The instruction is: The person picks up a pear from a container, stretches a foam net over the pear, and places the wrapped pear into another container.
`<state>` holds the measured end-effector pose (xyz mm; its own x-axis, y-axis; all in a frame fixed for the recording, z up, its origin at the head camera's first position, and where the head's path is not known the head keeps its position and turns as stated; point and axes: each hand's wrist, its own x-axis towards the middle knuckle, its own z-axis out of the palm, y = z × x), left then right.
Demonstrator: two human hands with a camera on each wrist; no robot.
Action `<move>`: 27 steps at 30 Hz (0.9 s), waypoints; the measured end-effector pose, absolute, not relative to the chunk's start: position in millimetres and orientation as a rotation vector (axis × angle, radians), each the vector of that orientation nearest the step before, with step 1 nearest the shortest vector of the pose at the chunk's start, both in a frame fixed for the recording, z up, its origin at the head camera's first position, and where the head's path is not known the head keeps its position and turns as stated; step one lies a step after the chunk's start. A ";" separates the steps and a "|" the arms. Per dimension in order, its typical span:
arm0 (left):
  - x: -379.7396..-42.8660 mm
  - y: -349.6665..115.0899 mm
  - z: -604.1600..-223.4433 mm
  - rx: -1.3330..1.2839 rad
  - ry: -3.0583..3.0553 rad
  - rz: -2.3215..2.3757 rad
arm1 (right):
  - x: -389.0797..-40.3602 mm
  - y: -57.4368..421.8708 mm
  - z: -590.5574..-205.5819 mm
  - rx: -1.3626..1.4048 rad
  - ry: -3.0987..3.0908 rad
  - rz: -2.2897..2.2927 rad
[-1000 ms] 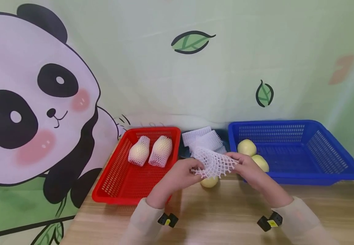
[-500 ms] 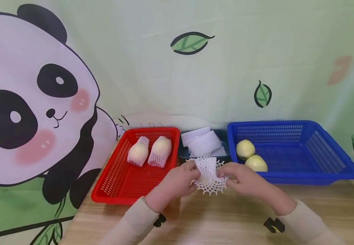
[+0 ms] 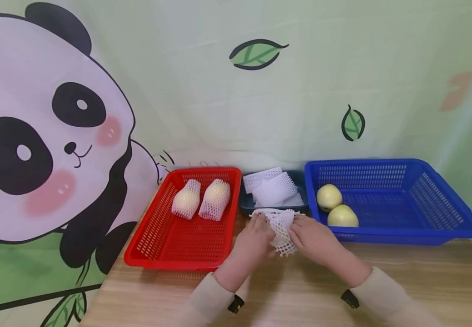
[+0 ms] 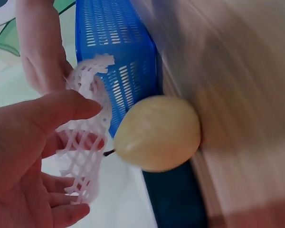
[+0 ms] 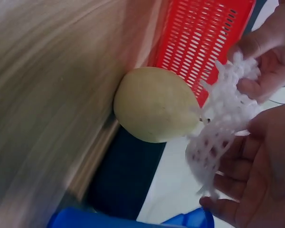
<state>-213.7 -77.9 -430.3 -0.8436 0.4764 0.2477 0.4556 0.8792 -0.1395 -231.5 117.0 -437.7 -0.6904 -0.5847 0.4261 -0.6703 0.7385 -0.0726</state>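
A white foam net sleeve point(image 3: 283, 229) is stretched between my two hands in front of the small dark tray point(image 3: 245, 206). On its left side my left hand point(image 3: 255, 237) pinches the mesh, the thumb over it and fingers behind in the left wrist view. My right hand point(image 3: 317, 240) grips the opposite side. A pale yellow pear point(image 4: 159, 133) stands on the table right beneath the sleeve, its stem pointing at the mesh; the right wrist view also shows this pear point(image 5: 154, 104). From the head view, the sleeve and hands hide it.
To the left, a red basket point(image 3: 180, 264) contains two net-wrapped pears point(image 3: 186, 200). Several flat foam nets point(image 3: 274, 188) lie in the dark tray. The blue basket point(image 3: 399, 234) at right has two bare pears point(image 3: 343, 216) in its left end. A printed cloth backdrop point(image 3: 301, 100) rises behind.
The sleeve has turned from lying sideways to hanging over the pear, narrowing between my hands. Both hands have drawn closer together, and the pear has gone from sight in the head view.
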 end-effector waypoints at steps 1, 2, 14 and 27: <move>-213.6 -75.8 -433.6 -0.680 -2.764 0.097 | -233.1 114.9 -440.5 0.942 -2.562 0.303; -213.7 -74.0 -437.1 -0.664 -2.752 0.079 | -235.2 113.1 -443.7 0.922 -2.558 0.297; -220.8 -72.9 -456.9 -0.525 -2.756 -0.241 | -247.5 97.9 -467.5 0.772 -2.649 0.326; -235.4 -78.2 -474.5 -0.424 -2.813 -0.827 | -254.9 98.3 -479.1 0.730 -2.623 0.569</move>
